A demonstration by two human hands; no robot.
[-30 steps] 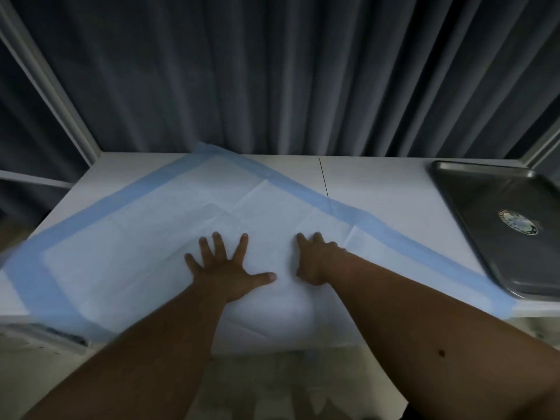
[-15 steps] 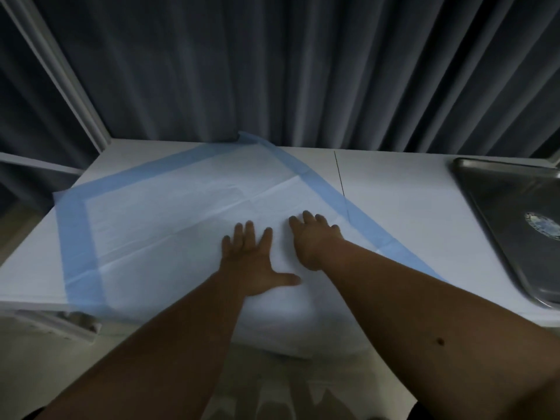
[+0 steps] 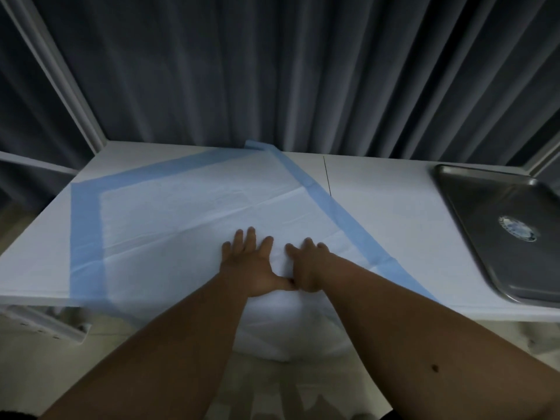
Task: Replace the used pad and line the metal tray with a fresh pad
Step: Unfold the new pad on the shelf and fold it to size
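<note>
A large white pad [image 3: 181,213] with a blue border lies spread across the white table [image 3: 378,207], turned at an angle, its near corner hanging over the front edge. My left hand [image 3: 251,265] rests flat on the pad with fingers spread. Right beside it, my right hand [image 3: 306,265] presses on the pad with fingers curled down, touching the left thumb. The metal tray [image 3: 472,213] sits bare at the table's right end, with a round sticker [image 3: 517,232] inside, well clear of both hands.
Dark grey curtains [image 3: 272,71] hang directly behind the table. A white frame post [image 3: 57,77] stands at the back left. A seam line [image 3: 327,177] runs across the tabletop between the pad and the tray. Pale floor shows below the front edge.
The pad has rotated on the table, its left corner swinging inward and its far corner shifting right. Both hands have drawn closer until they touch.
</note>
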